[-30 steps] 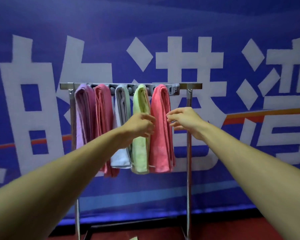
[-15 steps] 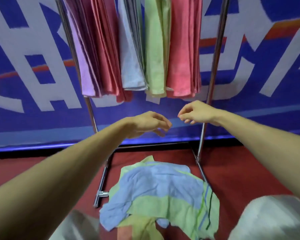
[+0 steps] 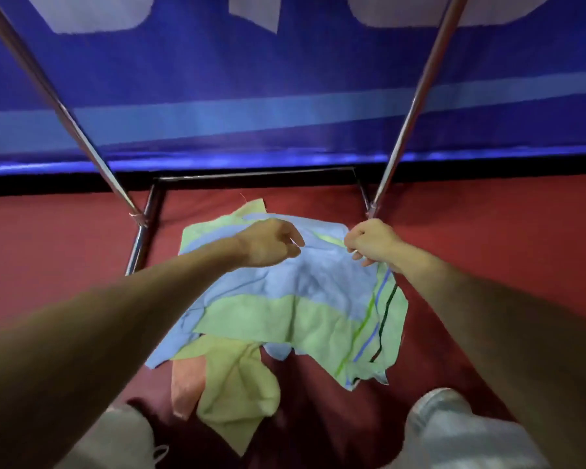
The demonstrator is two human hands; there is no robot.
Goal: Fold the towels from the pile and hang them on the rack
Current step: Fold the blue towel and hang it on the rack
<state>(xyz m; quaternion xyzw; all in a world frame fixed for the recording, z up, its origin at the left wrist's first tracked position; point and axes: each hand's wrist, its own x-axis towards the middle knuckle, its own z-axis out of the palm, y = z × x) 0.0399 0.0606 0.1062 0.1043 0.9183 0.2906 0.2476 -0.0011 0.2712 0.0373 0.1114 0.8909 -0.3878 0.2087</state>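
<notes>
Saw the pile of towels [image 3: 237, 384] heaped on the red floor [image 3: 487, 248] between the uprights of the rack [image 3: 410, 106], light blue towel [image 3: 318, 275] uppermost. Found left hand [image 3: 271, 242] and right hand [image 3: 369, 242] lowered since half a second before, from mid-air to that towel's far edge, fingers curled; could not tell whether pinching cloth. Lost the hung towels from view overhead.
</notes>
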